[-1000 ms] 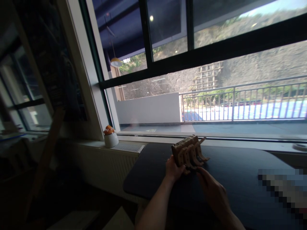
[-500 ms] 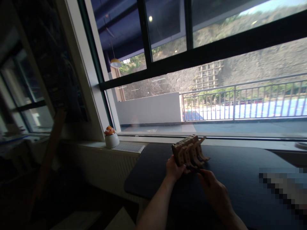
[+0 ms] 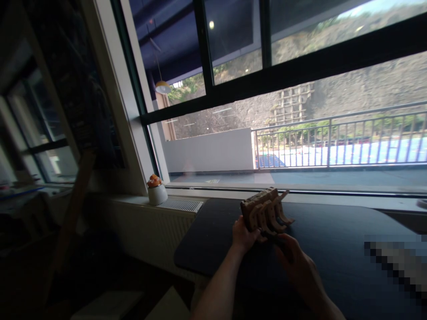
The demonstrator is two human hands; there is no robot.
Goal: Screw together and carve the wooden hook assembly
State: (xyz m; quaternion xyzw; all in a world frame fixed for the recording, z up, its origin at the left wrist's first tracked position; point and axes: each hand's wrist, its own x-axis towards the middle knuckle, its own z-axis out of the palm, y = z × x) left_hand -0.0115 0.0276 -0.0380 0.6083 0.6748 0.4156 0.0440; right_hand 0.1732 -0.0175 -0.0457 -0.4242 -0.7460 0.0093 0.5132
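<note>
A small brown wooden piece with several curved ribs [image 3: 265,211] is held up over the dark table [image 3: 207,235]. My left hand [image 3: 244,238] grips it from below at its near left corner, fingers closed around it. Just right of that, my right hand [image 3: 293,258] is closed in deep shadow near the lower ribs. A dark slim tool [image 3: 275,240] sticks out from its fingers toward the underside of the wooden piece; its kind is too dark to make out. Whether the tool's tip touches the wood is hidden.
A potted orange plant [image 3: 156,189] stands on the sill at left, beside a vent grille [image 3: 180,205]. The window [image 3: 213,93] runs behind the table. A blurred-out flat object [image 3: 400,262] lies at the right. A plank [image 3: 75,209] leans at far left.
The view has shifted slightly. My right hand and the dark tool have turned a little, so less of the tool shows. The left hand still grips the wooden piece.
</note>
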